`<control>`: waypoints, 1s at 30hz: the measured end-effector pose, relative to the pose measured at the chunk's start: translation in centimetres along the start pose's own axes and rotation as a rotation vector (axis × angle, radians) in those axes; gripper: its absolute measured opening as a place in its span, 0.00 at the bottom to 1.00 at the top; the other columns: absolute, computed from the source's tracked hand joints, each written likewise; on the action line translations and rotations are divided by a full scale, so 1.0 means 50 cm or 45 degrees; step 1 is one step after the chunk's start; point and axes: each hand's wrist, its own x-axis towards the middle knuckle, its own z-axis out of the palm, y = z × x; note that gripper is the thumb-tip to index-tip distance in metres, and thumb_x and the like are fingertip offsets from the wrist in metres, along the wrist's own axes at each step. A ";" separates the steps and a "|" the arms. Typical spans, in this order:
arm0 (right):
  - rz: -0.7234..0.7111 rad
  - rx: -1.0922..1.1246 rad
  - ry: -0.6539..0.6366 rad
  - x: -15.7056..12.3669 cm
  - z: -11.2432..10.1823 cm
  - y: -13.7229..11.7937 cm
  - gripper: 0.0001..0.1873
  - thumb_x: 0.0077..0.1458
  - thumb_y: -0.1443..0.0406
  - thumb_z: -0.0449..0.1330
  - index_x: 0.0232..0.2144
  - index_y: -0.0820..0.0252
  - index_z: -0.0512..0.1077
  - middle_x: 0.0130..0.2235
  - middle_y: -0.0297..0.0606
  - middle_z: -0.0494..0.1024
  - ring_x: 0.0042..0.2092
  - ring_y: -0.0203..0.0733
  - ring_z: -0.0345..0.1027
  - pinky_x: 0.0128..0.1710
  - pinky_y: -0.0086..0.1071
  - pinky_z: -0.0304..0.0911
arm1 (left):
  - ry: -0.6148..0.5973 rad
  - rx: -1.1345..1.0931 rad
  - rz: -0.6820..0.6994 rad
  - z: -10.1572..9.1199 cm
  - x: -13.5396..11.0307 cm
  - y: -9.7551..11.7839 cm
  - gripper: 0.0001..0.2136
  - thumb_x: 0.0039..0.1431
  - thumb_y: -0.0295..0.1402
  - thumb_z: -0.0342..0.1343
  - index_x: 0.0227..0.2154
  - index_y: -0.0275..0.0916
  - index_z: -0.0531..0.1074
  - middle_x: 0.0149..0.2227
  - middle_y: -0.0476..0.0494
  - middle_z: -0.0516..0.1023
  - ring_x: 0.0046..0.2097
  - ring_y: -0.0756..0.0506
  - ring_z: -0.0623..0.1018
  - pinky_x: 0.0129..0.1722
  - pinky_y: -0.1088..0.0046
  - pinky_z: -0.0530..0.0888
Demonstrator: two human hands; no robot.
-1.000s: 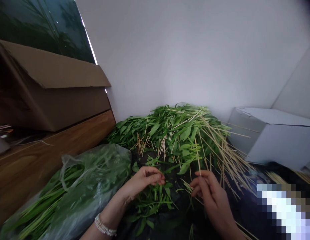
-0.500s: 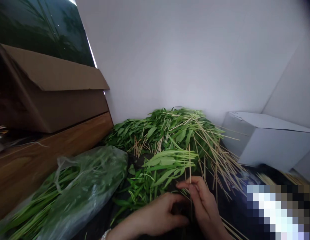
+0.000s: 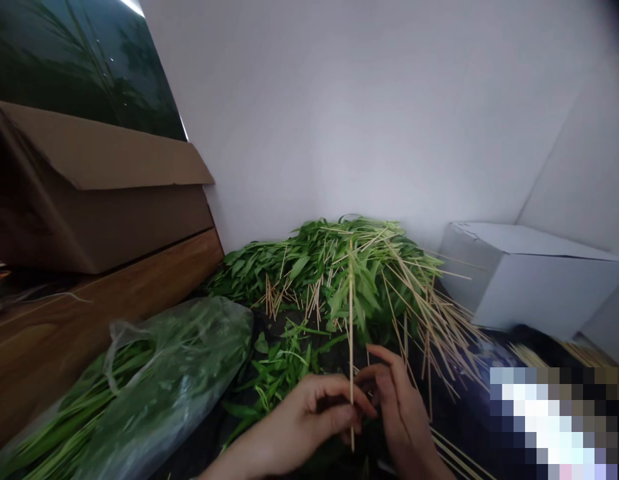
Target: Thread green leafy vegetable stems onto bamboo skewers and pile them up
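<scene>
A thin bamboo skewer [image 3: 351, 313] stands nearly upright in front of me. My left hand [image 3: 322, 410] pinches its lower part between thumb and fingers. Close by on the right is my right hand [image 3: 396, 407], fingers loosely bent and apart, with nothing plainly in it. Long green leaves [image 3: 364, 293] hang around the skewer's upper half; whether they are threaded on it or lie behind I cannot tell. Beyond, a big heap of leafy greens [image 3: 259, 267] bristles with skewers [image 3: 446, 317]. Loose leaves [image 3: 274, 377] lie left of my hands on a dark surface.
At the left, a clear plastic bag [image 3: 189, 360] of long-stemmed greens lies below a wooden ledge [image 3: 139, 280] that carries an open cardboard box [image 3: 134, 220]. A white box [image 3: 544, 287] stands at the right against the white wall [image 3: 349, 120]. More sticks [image 3: 529, 357] lie near it.
The upright skewer has moved left, from my right hand's fingers to my left hand's. The pale leaves that stretched sideways across it no longer do so. My right hand's fingers have loosened.
</scene>
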 end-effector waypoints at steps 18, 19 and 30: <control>-0.956 -1.008 -0.233 -0.012 0.036 -0.011 0.18 0.63 0.61 0.52 0.50 0.68 0.62 0.27 0.35 0.76 0.23 0.37 0.68 0.23 0.32 0.53 | 0.776 1.508 0.560 -0.148 0.365 0.267 0.11 0.54 0.30 0.58 0.38 0.33 0.80 0.35 0.38 0.82 0.37 0.45 0.78 0.40 0.70 0.71; -0.953 -1.009 -0.221 -0.012 0.034 -0.011 0.18 0.63 0.61 0.52 0.50 0.68 0.62 0.26 0.34 0.76 0.23 0.37 0.68 0.23 0.32 0.53 | 0.785 1.586 0.557 -0.143 0.380 0.267 0.10 0.54 0.29 0.58 0.38 0.34 0.80 0.36 0.38 0.82 0.38 0.45 0.78 0.41 0.69 0.71; -0.895 -1.003 -0.270 -0.014 0.031 0.006 0.17 0.58 0.67 0.56 0.49 0.66 0.63 0.28 0.34 0.75 0.25 0.39 0.67 0.24 0.34 0.52 | 0.865 1.746 0.596 -0.093 0.349 0.233 0.18 0.63 0.45 0.47 0.37 0.39 0.79 0.36 0.39 0.80 0.39 0.42 0.76 0.38 0.70 0.68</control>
